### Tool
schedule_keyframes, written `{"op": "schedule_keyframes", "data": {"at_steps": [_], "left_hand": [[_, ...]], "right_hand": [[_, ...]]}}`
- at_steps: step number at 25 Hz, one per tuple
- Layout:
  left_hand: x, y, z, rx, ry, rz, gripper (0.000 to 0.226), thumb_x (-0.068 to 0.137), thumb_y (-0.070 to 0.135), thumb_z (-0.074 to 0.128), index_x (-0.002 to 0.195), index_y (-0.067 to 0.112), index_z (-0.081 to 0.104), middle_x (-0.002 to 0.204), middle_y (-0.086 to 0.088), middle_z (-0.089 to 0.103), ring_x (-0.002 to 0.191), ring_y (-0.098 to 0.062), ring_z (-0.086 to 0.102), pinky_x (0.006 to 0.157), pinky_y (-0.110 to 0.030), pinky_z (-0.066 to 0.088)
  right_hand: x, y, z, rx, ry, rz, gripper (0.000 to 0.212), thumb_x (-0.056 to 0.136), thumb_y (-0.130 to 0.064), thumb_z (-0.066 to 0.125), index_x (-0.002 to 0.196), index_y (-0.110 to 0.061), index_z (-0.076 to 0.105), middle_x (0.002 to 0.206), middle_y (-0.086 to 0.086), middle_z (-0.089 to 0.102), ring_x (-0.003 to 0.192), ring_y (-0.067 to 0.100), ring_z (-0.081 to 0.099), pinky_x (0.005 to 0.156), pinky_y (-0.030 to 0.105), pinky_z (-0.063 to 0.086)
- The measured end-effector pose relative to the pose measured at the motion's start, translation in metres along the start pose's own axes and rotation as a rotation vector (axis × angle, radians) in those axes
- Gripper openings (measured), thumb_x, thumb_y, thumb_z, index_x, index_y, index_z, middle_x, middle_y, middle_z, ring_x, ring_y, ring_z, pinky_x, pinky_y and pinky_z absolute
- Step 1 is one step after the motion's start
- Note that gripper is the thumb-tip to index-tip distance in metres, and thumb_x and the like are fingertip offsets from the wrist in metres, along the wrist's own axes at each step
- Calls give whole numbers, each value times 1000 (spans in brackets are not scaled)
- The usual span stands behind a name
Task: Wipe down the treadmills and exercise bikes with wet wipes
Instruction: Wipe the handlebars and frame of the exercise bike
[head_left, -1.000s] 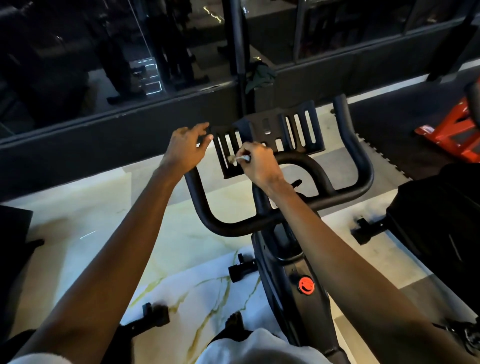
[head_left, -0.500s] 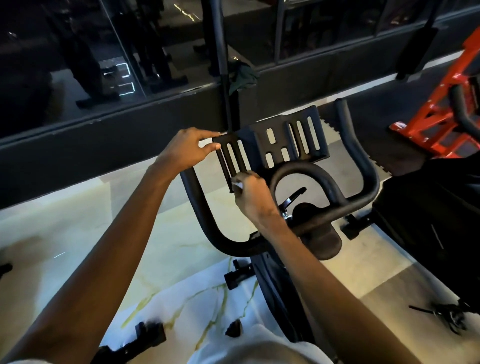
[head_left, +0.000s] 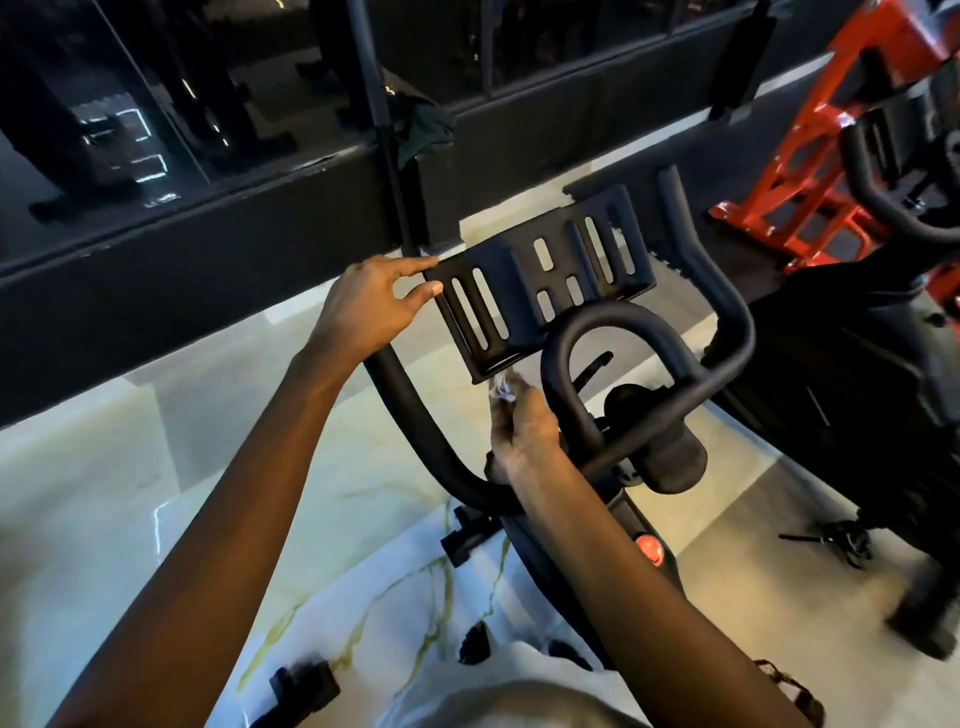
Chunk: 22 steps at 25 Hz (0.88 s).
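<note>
A black exercise bike stands in front of me, its curved handlebar (head_left: 415, 415) looping round a slotted black tray (head_left: 540, 280). My left hand (head_left: 369, 306) pinches the tray's left edge between thumb and fingers. My right hand (head_left: 524, 431) is just below the tray's near edge, holding a small crumpled white wet wipe (head_left: 503, 387) at its fingertips. The wipe touches or nearly touches the tray's lower rim; motion blur hides which. A red knob (head_left: 649, 546) sits on the bike's frame below my right forearm.
A second black bike (head_left: 852, 364) stands close on the right, with a red machine frame (head_left: 810, 171) behind it. A low black wall with glass panels (head_left: 208, 244) runs across the back, and a dark cloth (head_left: 421, 130) hangs on its post. The floor is pale marble.
My right hand has slid down from the tray's slotted face to its near lower edge with the wipe. My left hand keeps its hold on the tray's left side. The view shifted left.
</note>
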<state>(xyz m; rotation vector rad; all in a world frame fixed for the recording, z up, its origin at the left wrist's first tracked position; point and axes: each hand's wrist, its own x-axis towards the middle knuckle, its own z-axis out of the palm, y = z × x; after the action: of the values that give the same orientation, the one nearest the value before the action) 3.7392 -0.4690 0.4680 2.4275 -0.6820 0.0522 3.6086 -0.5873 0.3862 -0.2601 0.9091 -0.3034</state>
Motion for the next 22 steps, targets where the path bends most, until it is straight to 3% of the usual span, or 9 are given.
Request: {"op": "schedule_keyframes", "data": {"at_steps": [3,7,9,11,13,15,17,22], "left_hand": [[1,-6,3,41,20,49,45,96,50,61,139,36,59,140,-6,59,129,-25,56,103,-43,49],[3,-13,6,103,42,103,47,98,51,57,143,35,56,135,-8,61,124,-24,58,97,-39,48],[2,-16,8,134,60,134,47,100,50,55,144,34,54,133,-8,63,122,-25,59,93,-36,47],[3,-18,10,176,69,184,47,102,48,52,146,31,53,133,-9,64,123,-25,58,94,-37,48],[2,-21,11,200,90,220,47,103,46,51,146,27,53,133,-7,66,124,-24,58,93,-39,50],[2,-21,13,208,107,228,46,103,44,51,145,25,54,132,-5,67,123,-24,58,91,-39,50],[4,-22,13,206,111,216,45,103,41,51,145,25,55,129,-6,68,121,-24,59,89,-38,50],[2,-21,15,187,143,204,39,105,33,52,142,23,58,121,-7,71,113,-25,62,84,-37,51]], "right_hand": [[-8,10,7,-18,31,-155,15,94,8,58,102,-2,66,83,6,66,72,11,65,71,17,56],[-20,23,-6,-228,3,-409,15,93,3,64,93,-10,71,101,6,74,94,13,71,72,14,54],[-23,19,-11,-353,-85,-577,18,94,3,63,98,-11,72,109,1,75,105,9,70,81,15,54],[-20,8,-12,-606,-190,-806,19,96,-3,64,108,-14,74,112,-4,74,111,5,67,90,17,52],[-12,-3,-7,-1006,-252,-1040,20,96,-11,66,111,-20,75,115,-11,72,113,-1,62,96,19,50],[-8,-6,7,-1154,-301,-1057,19,95,-14,68,111,-21,75,116,-13,71,111,-3,62,96,22,52],[-8,-2,16,-1168,-336,-982,17,96,-15,67,111,-18,74,116,-11,72,110,-3,63,96,21,52],[3,-16,20,-1249,-381,-1024,25,92,-17,73,116,-25,71,115,-15,72,108,-4,65,95,23,54]]}}
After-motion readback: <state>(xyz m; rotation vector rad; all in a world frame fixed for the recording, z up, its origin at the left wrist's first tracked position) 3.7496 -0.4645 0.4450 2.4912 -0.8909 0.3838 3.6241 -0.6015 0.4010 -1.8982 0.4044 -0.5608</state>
